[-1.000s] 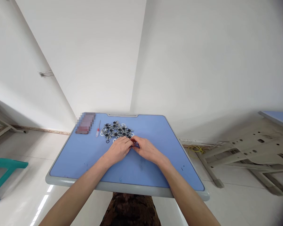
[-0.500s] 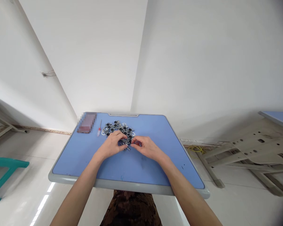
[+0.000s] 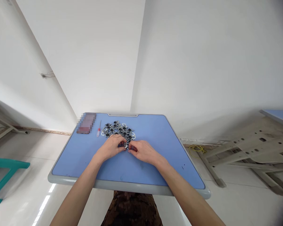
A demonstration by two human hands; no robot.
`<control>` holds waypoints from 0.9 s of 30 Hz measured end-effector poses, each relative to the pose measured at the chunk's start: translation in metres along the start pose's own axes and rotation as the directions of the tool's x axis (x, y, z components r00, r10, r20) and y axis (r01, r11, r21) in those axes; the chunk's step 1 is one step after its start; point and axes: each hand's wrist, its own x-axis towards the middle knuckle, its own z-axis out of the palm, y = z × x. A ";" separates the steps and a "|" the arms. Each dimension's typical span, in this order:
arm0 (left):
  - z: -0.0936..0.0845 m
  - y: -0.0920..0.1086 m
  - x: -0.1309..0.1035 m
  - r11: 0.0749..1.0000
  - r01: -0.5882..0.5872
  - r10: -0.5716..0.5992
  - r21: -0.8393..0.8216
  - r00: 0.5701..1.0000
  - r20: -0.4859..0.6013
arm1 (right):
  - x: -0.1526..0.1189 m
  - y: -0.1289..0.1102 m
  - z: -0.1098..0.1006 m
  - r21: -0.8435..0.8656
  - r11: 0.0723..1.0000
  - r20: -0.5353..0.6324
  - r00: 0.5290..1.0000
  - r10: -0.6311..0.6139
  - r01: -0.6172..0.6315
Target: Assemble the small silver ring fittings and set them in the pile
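Observation:
A pile of small metal parts with round black pieces (image 3: 115, 127) lies on the blue tabletop (image 3: 151, 128). At the pile's near edge, my left hand (image 3: 112, 146) curls its thumb and fingers round a small metal part (image 3: 126, 145). My right hand (image 3: 142, 150) pinches at the right side of the same part, its fingertips close to those of my left. The fingers cover most of this part, so its exact kind cannot be made out.
Left of the pile lies a screwdriver (image 3: 98, 129) with a clear and red handle. A blurred dark flat object (image 3: 86, 124) rests in the far left corner. A white wall (image 3: 104, 62) rises behind the table. A green stool (image 3: 7, 163) stands at left, another desk (image 3: 249, 147) at right.
My right hand has shifted slightly left and down, closing toward my left hand. The fingers of both hands have drawn together round the small metal part.

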 end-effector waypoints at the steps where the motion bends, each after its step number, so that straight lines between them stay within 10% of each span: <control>1: 0.000 0.000 0.000 1.000 0.005 -0.005 -0.014 1.000 0.001 | 0.000 0.000 0.000 0.006 1.000 0.001 1.000 0.003 -0.003; 27: -0.001 -0.012 0.000 0.985 0.142 -0.150 -0.102 0.986 -0.079 | -0.001 -0.004 -0.005 0.055 0.998 0.017 0.999 0.040 -0.041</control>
